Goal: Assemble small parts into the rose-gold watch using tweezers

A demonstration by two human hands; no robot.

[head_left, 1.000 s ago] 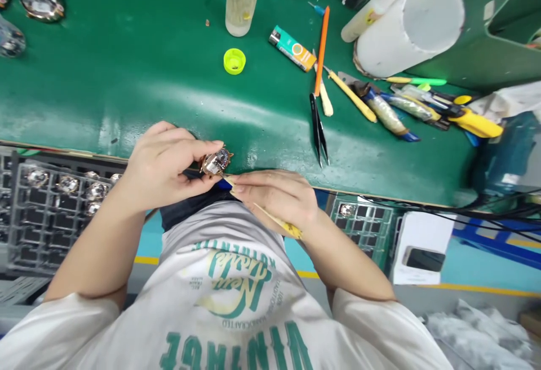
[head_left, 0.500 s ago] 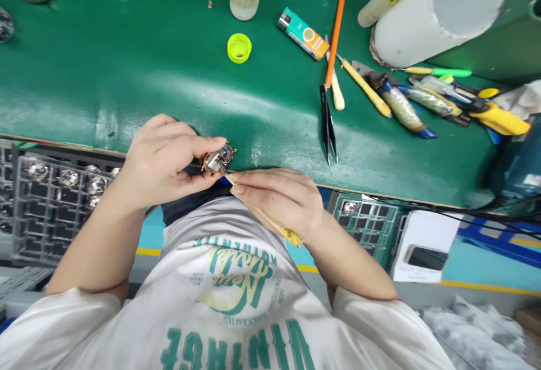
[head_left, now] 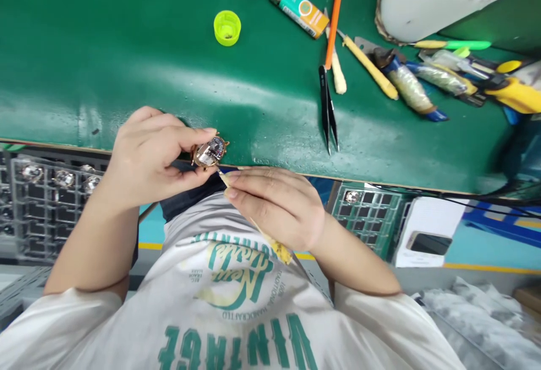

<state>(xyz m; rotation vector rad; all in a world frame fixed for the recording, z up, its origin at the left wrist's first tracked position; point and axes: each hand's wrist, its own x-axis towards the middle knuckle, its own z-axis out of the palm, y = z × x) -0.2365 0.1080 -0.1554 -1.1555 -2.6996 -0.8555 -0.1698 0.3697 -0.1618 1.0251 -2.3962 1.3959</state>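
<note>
My left hand [head_left: 154, 153] pinches a watch case [head_left: 209, 152] between thumb and fingers at the table's near edge. The case is rose-gold coloured with a shiny, reflective face. My right hand [head_left: 274, 203] is closed around a thin hand tool [head_left: 279, 250] with a pale yellow, wrapped handle. Its narrow tip points at the lower side of the case, close to my left thumb; whether it touches the metal I cannot tell. The fingers cover most of the handle, and its yellow rear end sticks out below my palm.
On the green mat [head_left: 147, 65] lie a bright yellow-green cap [head_left: 227, 28], a lighter [head_left: 299, 8], black tweezers [head_left: 328, 110], an orange stick [head_left: 336, 17] and several wrapped-handle tools [head_left: 408, 85]. A white container [head_left: 416, 6] stands at the back right. Trays of watch cases [head_left: 46, 206] sit below the edge.
The whole view has shifted slightly, so the mat's objects sit higher in it. Both hands have moved a little left with the watch case and tool; the case is turned slightly. Both grips stay closed.
</note>
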